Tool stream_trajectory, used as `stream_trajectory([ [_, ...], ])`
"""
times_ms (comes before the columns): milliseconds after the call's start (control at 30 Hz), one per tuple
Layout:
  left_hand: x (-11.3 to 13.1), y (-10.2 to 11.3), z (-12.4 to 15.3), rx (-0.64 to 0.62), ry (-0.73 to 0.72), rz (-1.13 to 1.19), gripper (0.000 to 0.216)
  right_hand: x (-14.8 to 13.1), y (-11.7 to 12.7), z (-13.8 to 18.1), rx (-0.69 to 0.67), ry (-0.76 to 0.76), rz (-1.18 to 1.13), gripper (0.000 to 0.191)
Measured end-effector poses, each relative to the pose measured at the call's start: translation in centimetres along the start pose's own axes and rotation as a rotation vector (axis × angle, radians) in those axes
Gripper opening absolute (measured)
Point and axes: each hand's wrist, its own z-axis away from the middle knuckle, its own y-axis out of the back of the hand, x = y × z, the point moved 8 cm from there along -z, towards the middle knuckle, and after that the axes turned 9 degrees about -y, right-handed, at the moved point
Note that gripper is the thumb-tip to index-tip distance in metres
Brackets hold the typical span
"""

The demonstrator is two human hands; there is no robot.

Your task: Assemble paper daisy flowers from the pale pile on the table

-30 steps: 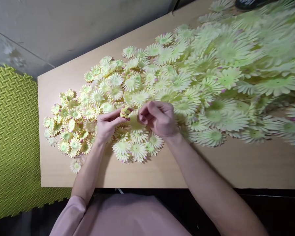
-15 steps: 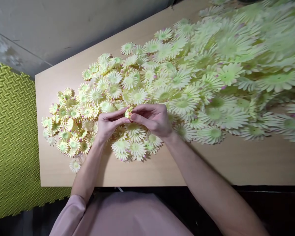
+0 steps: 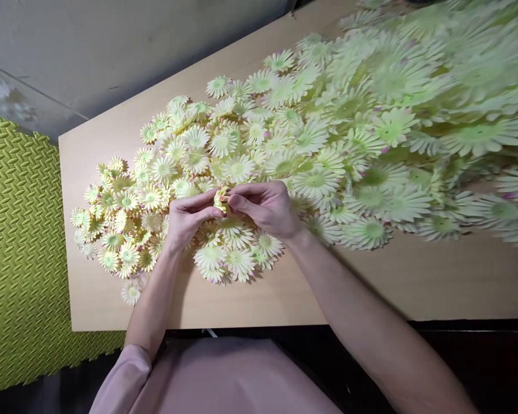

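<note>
While the left hand (image 3: 182, 223) pinches a yellow flower (image 3: 220, 199) between fingertips, the nearly closed right hand (image 3: 274, 210) touches its right side, hold unclear.

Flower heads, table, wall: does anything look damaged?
Nothing stands out among the flower heads, though some at right are blurred. The grey wall beyond the table has a pale, blotchy patch, unlike its plainer surface, perhaps damage.
</note>
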Motion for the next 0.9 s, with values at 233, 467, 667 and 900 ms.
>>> stream_trajectory([
  [233,-0.06,0.12,-0.03,-0.003,-0.001,0.000,0.046,0.28,-0.10,0.01,-0.040,-0.014,-0.001,0.024],
  [467,0.05,-0.01,0.01,-0.021,-0.003,-0.030,0.046,-0.27,-0.54,0.23,-0.053,-0.018,0.017,0.025],
  [667,0.43,-0.24,0.13,-0.031,-0.013,-0.059,0.045,-0.40,-0.62,0.36,-0.051,-0.024,0.046,0.024],
  [900,0.70,-0.38,0.19,-0.032,-0.013,-0.071,0.046,-0.67,-0.56,0.46,-0.054,-0.010,0.060,0.025],
])
